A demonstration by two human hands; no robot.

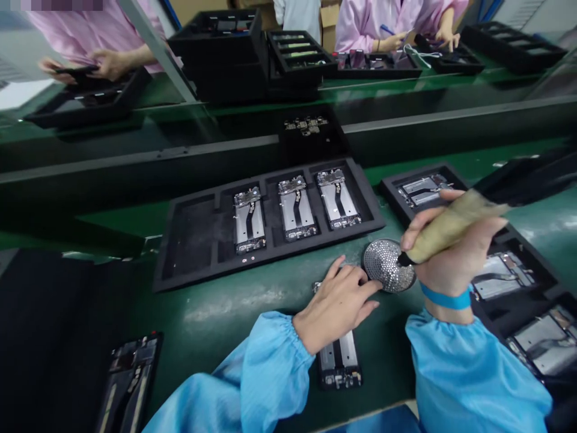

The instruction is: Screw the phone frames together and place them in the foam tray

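Note:
My right hand (451,258), with a blue wrist strap, is closed round a yellowish wrapped tool (455,225), probably an electric screwdriver. The tool's black tip points down at a round silver dish (383,263) with a dotted, studded surface. My left hand (340,300) spreads over the upper part of an opened phone (340,358) that lies on the green table. Its fingers are apart, and the index finger and thumb reach towards the dish's near edge. The palm hides much of the phone, so whether it presses on it I cannot tell.
A black foam tray (270,252) behind my hands holds three opened phones. Another tray (509,231) with several phones is at the right. One more phone (128,382) lies at lower left. Across the bench, people in pink sleeves (360,24) work beside stacked black trays (225,66).

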